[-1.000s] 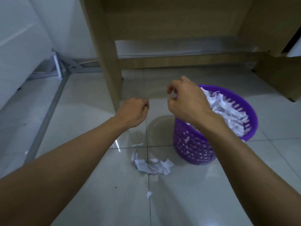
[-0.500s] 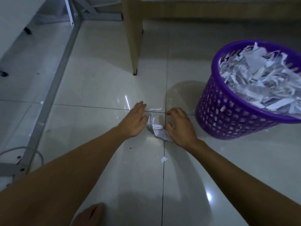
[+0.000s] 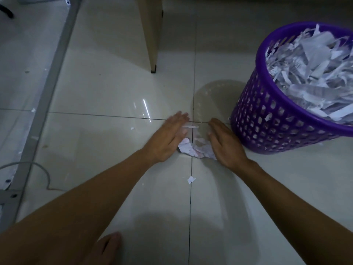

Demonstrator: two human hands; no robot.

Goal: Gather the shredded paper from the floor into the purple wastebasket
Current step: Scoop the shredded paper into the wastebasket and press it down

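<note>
Both hands lie flat on the tiled floor (image 3: 107, 88), the left hand (image 3: 166, 138) and right hand (image 3: 224, 144) cupping a small pile of shredded paper (image 3: 194, 149) between them, fingers straight, pressed together and gripping nothing. The purple wastebasket (image 3: 267, 119), heaped with shreds, stands upright just right of the right hand. One stray scrap (image 3: 191, 179) lies nearer the person, and a wooden desk leg (image 3: 151, 31) stands beyond the hands.

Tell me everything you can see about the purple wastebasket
The purple wastebasket is round, plastic by its look, with a solid thick rim and a wall pierced by rows of small holes. It stands upright on the pale tiled floor, at the right, cut off by the picture's edge. White shredded paper fills it to the rim. The right hand lies near its base, apart from it.
</note>
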